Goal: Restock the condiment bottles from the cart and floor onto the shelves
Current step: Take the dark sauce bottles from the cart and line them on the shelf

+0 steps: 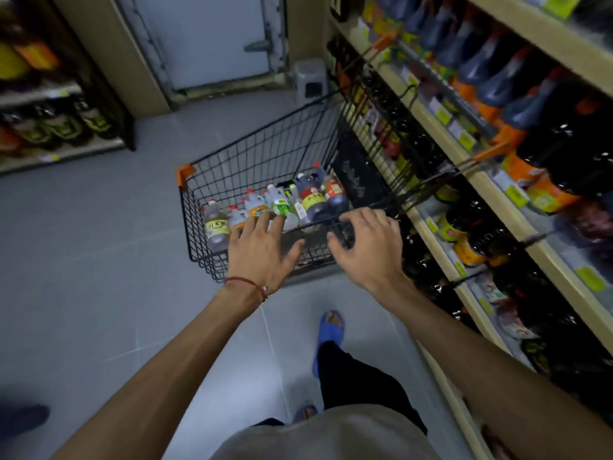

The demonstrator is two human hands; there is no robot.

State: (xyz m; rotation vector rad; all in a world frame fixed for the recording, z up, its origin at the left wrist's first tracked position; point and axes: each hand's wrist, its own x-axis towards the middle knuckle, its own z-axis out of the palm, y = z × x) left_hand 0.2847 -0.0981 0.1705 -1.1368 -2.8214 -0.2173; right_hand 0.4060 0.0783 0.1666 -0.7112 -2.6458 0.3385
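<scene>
A black wire cart (252,154) with orange corners stands on the grey floor beside the right-hand shelves (497,194). Several condiment bottles lie in its bottom: clear ones with yellow, orange and green labels (217,227) on the left, dark sauce bottles (313,199) on the right. My left hand (262,247) is over the cart's near rim with fingers spread, holding nothing. My right hand (363,240) rests on the near rim, fingers curled over the wire. The shelves hold rows of dark sauce bottles with orange labels (517,124).
A grey plastic stool (310,81) stands at the aisle's end by a pale metal door (205,38). Another shelf unit with bottles (49,121) lines the left side. My feet in blue sandals (330,330) are just behind the cart.
</scene>
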